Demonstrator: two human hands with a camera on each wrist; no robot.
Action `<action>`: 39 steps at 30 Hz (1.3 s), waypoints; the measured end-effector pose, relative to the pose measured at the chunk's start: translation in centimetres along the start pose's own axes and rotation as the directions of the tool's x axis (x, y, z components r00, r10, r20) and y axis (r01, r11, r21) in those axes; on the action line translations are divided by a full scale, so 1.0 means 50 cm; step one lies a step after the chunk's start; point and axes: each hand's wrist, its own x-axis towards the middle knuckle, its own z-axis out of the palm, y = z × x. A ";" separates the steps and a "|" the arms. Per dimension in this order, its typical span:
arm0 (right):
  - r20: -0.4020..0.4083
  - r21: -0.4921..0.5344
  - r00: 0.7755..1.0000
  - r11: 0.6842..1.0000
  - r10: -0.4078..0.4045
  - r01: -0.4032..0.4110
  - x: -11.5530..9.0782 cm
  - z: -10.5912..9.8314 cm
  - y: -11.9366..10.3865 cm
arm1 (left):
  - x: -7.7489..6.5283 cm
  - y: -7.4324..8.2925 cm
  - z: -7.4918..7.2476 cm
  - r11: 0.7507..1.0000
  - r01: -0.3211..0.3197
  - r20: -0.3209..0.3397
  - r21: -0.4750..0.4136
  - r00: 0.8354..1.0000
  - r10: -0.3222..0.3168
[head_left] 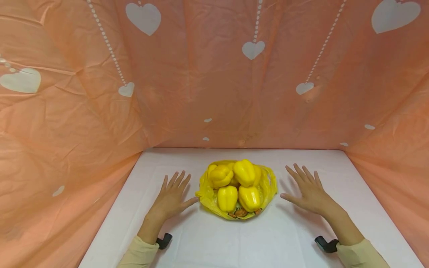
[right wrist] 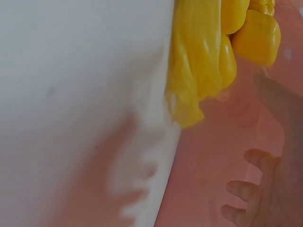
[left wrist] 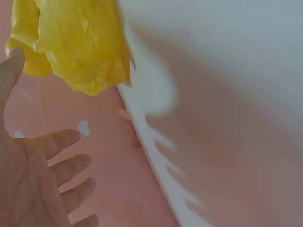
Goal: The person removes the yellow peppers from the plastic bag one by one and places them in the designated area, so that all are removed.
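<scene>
In the head view a yellow plastic bag [head_left: 205, 203] lies spread on the white table, its sides low around several yellow bell peppers [head_left: 228, 199]. The peppers are piled together, two in front and others behind. My left hand [head_left: 172, 197] is held to the left of the bag, palm down, fingers spread and straight, thumb pointing at the bag's edge. On the other side my right hand [head_left: 310, 195] is spread the same way, its thumb a little apart from the bag. Both hands hold nothing. The wrist views show the bag [left wrist: 85, 52] and the peppers [right wrist: 258, 38] beyond the thumbs.
A white cloth covers the table [head_left: 214, 245]. Behind it and at both sides hangs a peach-coloured curtain [head_left: 214, 89] with white hearts. Each wrist carries a black strap mount [head_left: 164, 241] below a pale sleeve [head_left: 139, 253].
</scene>
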 end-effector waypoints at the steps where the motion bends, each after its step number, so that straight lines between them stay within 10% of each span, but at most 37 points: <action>1: 0.000 0.002 1.000 1.000 -0.006 0.006 0.003 -0.001 -0.003 | 0.001 0.002 0.000 1.000 -0.003 0.003 -0.004 1.000 0.003; 39: 0.063 0.087 0.980 0.980 -0.187 0.181 0.109 0.012 -0.101 | 0.035 0.062 0.029 0.996 -0.023 0.095 -0.081 0.995 0.031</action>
